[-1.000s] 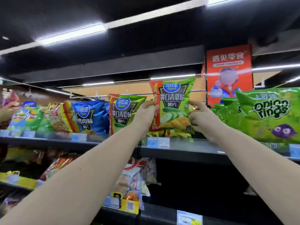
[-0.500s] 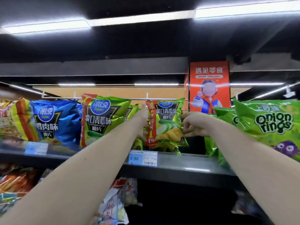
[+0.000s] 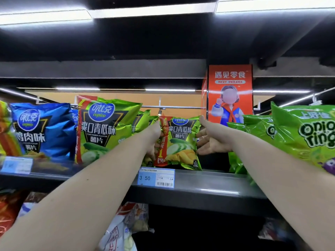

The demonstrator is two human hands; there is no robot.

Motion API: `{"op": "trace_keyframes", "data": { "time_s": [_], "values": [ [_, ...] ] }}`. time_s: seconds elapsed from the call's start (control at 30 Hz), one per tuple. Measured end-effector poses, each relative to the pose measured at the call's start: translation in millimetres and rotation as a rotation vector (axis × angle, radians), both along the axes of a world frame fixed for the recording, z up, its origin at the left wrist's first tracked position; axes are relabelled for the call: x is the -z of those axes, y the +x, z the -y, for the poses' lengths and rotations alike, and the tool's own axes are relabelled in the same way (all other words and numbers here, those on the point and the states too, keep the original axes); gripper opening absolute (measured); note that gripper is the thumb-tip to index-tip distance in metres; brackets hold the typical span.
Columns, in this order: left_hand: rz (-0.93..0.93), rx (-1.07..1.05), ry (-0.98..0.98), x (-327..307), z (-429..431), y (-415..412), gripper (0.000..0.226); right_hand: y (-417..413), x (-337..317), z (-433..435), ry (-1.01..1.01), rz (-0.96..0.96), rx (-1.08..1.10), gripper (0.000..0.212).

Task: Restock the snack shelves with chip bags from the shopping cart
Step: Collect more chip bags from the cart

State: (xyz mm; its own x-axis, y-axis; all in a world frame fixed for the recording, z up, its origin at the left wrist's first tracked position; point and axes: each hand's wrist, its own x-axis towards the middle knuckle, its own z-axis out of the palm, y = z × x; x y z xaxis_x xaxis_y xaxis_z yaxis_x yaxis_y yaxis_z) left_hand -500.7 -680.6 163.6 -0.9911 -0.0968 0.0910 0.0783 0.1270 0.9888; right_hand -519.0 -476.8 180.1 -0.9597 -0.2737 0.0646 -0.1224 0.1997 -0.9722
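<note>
- Cucumber-flavour chip bag (image 3: pixel 181 142) now stands upright on the top shelf (image 3: pixel 217 180), pushed deeper than a second ago.
- Right hand (image 3: pixel 212 142), at its three o'clock, has spread its fingers (image 3: pixel 205 123), only touching.
- Left hand (image 3: pixel 154 140), at nine o'clock: grip unclear.
- Placement looks nearly finished.

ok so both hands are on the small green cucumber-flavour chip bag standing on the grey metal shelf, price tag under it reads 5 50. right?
No. The head view shows the white-and-blue price tag reads 3 50, not 5 50. Rest holds: left hand and right hand are on the small green cucumber-flavour chip bag, standing on the grey metal shelf.
</note>
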Motion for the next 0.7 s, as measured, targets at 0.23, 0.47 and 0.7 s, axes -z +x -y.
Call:
{"op": "trace_keyframes", "data": {
  "time_s": [0.23,0.47,0.7],
  "values": [
    [0.093,-0.062,-0.086,2,3,-6,0.082,1,3,0,0.029,0.019,-0.017,0.097],
    [0.065,-0.035,-0.048,6,0,-1,0.078,3,10,4,0.077,0.01,-0.02,0.091],
    [-0.525,-0.267,-0.687,2,-12,25,0.047,29,4,0,0.636,-0.455,0.267,0.051]
  ]
}}
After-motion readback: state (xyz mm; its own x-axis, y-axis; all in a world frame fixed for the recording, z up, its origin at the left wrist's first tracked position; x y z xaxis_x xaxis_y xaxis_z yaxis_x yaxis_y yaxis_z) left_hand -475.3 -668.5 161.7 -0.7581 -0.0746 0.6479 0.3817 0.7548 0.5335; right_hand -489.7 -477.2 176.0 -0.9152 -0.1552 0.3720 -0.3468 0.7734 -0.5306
